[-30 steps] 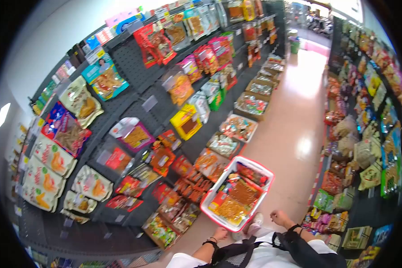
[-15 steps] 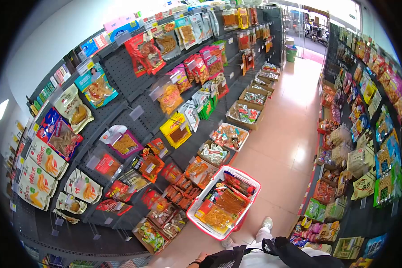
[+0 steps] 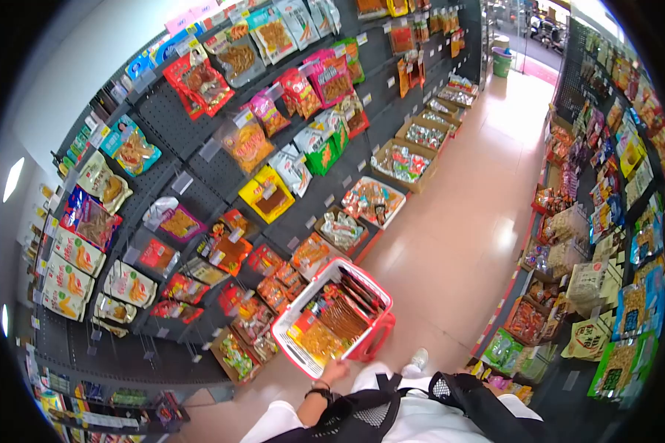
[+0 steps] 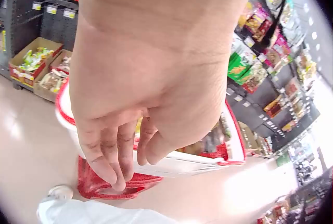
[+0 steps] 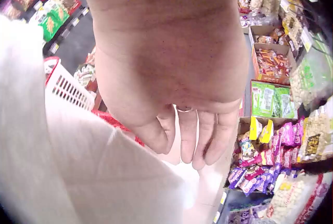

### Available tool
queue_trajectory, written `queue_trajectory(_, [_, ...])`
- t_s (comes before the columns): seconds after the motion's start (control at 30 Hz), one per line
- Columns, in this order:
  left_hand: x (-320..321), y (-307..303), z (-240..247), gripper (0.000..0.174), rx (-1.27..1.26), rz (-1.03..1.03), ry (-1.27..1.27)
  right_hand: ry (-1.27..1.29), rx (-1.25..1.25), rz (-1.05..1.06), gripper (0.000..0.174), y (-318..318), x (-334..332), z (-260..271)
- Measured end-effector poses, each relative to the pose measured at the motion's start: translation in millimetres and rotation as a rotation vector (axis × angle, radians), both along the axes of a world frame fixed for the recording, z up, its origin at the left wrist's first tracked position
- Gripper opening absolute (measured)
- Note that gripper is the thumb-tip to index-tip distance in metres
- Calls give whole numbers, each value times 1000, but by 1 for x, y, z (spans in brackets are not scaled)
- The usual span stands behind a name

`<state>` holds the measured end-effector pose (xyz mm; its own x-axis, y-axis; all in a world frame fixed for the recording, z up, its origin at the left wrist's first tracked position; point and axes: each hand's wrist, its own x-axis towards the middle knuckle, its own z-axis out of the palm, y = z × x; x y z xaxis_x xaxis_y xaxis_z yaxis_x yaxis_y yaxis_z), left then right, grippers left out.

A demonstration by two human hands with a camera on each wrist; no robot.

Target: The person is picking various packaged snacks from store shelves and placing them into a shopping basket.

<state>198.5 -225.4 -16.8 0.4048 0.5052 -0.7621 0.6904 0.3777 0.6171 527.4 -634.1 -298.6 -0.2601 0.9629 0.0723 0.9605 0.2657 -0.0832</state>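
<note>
A white shopping basket (image 3: pixel 374 334) with a red rim holds several snack packs, among them a yellow-orange bag (image 3: pixel 312 338) and brown packs (image 3: pixel 345 317). My left hand (image 3: pixel 336 371) is at its near rim. In the left wrist view the left hand (image 4: pixel 151 83) hangs with loose, slightly bent fingers, overlapping the basket's white side (image 4: pixel 171 165), and nothing shows in its grasp. A red handle-like part (image 4: pixel 112 185) sits lower down. My right hand (image 5: pixel 182 83), a ring on one finger, hangs loosely beside the white clothing (image 5: pixel 99 177) with nothing in its fingers.
Dark pegboard shelving (image 3: pixel 159 122) with hanging snack bags lines the left, with open boxes (image 3: pixel 403 164) along its foot. More bags and boxes (image 3: pixel 524 325) line the right side. A tiled aisle (image 3: pixel 451 236) leads to a green bin (image 3: pixel 502 66) near the doorway.
The basket has shifted left and lower in the head view as the view turned. My left hand has come up to its near rim. The right hand has dropped from clear sight there.
</note>
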Motion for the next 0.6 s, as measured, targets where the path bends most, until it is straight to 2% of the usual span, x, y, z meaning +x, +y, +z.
queue_trajectory(0.03, [36, 5, 21, 14, -41, 48, -9, -54, 8, 61, 17, -7, 10, 29])
queue_trajectory(0.07, [63, 9, 42, 17, -18, 63, -51, 400, -601, -307, 19, 19, 48, 50])
queue_trajectory(0.1, [78, 8, 50, 21, 5, 78, -93, 396, -619, -296, 19, -17, 63, 104])
queue_trajectory(0.13, [91, 12, 52, 21, 5, 82, -96, 587, -657, -415, 17, 22, 66, 163])
queue_trajectory(0.17, [105, 16, 54, 20, 28, 69, -76, 779, -690, -535, 21, 94, 85, 278])
queue_trajectory(0.23, [121, 19, 57, 19, 50, 60, -60, 1114, -880, -868, 28, 100, 95, 230])
queue_trajectory(0.27, [111, 14, 49, 19, 1, 26, 4, 1022, -790, -881, 25, 104, 84, 244])
queue_trajectory(0.3, [94, 10, 43, 19, -48, -12, 70, 1050, -808, -736, 26, 114, 71, 244])
queue_trajectory(0.33, [90, 1, 12, 18, -7, -44, 35, 1043, -832, -600, 27, 115, 88, 238])
queue_trajectory(0.37, [87, 2, -10, 16, 269, -443, -30, 919, -878, -723, 31, 120, 101, 238])
queue_trajectory(0.4, [111, 5, -17, 16, 269, -433, -48, 799, -910, -838, 34, 136, 106, 236])
queue_trajectory(0.43, [126, 3, -25, 16, 265, -451, -59, 809, -924, -864, 28, 147, 118, 238])
queue_trajectory(0.47, [89, 43, -22, 16, 261, -469, -70, 788, -921, -867, 28, 152, 137, 245])
queue_trajectory(0.5, [64, 100, -9, 16, 284, -486, -86, 793, -879, -890, 28, 197, 152, 248])
queue_trajectory(0.53, [88, 107, -16, 16, 307, -504, -102, 798, -836, -911, 28, 214, 171, 251])
queue_trajectory(0.6, [134, 99, -37, 16, 343, -543, -123, 817, -763, -953, 28, 144, 210, 206])
